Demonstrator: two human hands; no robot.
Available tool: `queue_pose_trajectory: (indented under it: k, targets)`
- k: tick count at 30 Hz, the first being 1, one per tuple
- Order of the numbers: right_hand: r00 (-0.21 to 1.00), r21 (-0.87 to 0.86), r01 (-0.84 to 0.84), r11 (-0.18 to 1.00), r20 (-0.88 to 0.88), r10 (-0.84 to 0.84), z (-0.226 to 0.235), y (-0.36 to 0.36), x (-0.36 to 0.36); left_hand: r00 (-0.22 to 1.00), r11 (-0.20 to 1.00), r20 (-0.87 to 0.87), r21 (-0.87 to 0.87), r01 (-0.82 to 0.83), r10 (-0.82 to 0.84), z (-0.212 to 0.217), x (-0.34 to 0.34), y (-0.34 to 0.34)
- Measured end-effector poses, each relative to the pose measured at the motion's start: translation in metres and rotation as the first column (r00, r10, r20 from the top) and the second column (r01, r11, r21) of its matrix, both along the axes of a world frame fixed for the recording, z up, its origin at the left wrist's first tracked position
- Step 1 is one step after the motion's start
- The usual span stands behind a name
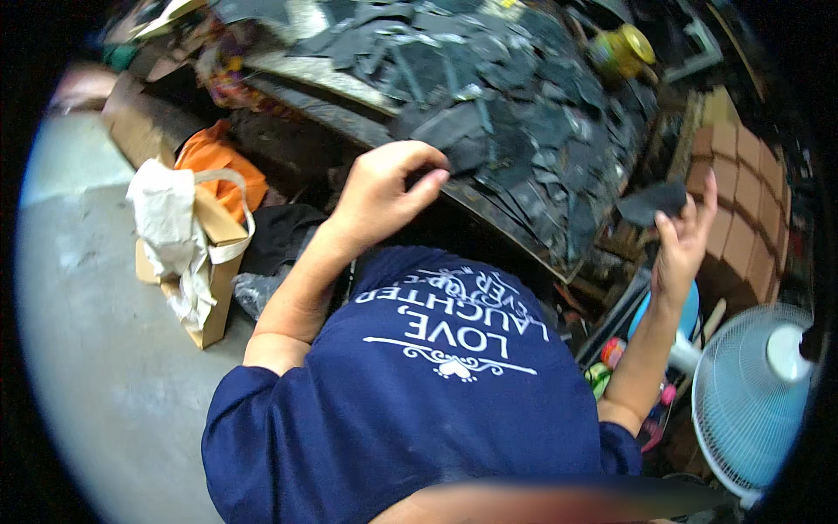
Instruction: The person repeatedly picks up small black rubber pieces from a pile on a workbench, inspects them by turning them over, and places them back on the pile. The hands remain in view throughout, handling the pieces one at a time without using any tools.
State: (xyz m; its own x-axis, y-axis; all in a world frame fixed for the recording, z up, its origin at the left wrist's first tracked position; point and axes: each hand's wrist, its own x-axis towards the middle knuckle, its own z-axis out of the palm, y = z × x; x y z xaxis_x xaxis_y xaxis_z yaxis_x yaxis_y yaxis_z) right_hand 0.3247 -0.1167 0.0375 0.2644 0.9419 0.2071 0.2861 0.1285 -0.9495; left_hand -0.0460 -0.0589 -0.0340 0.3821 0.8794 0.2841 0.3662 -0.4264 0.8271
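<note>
My right hand (683, 249) is raised at the right with one finger stretched up. Between its thumb and other fingers it grips a thin dark grey flat piece (650, 203), rounded at one end; its material is unclear. Nearer the middle, my left hand (384, 192) hovers at the table's front edge. Its fingers curve toward the thumb with a small gap, and nothing shows between them. Beyond both hands, a heap of similar dark flat pieces (541, 122) covers much of the worktable (323, 100).
Stacked brown blocks (733, 210) stand at the right, behind a pale blue fan (751, 393). A yellow can-like container (624, 52) sits at the far right of the heap. On the left are a white cloth bag (166, 210), an orange cloth (223, 166) and grey floor (105, 349).
</note>
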Motion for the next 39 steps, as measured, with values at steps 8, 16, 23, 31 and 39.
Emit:
queue_pose_trajectory:
  k: [8,16,23,31,39]
  targets:
    - [0.998,-0.157,-0.059,0.986,-0.032,0.054,-0.014,-0.003,0.013,0.998,1.0,-0.063,0.012,-0.003,0.003,0.002,0.009,-0.003]
    - [0.997,-0.164,-0.044,0.985,-0.068,0.033,-0.059,0.01,0.018,0.994,0.994,-0.104,0.099,0.047,-0.037,0.001,0.013,-0.003]
    - [0.991,-0.152,-0.018,0.988,0.13,0.038,-0.077,0.014,0.016,0.994,0.985,-0.098,0.157,0.069,-0.054,0.003,0.021,-0.004]
    - [0.927,-0.129,0.083,0.988,0.375,-0.029,-0.075,0.009,0.013,0.989,0.964,-0.13,0.245,0.102,-0.072,0.0,0.031,-0.001]
    - [0.745,0.082,0.025,0.996,0.663,-0.073,-0.05,-0.004,-0.003,0.963,0.919,-0.19,0.31,0.244,-0.192,-0.001,0.046,-0.01]
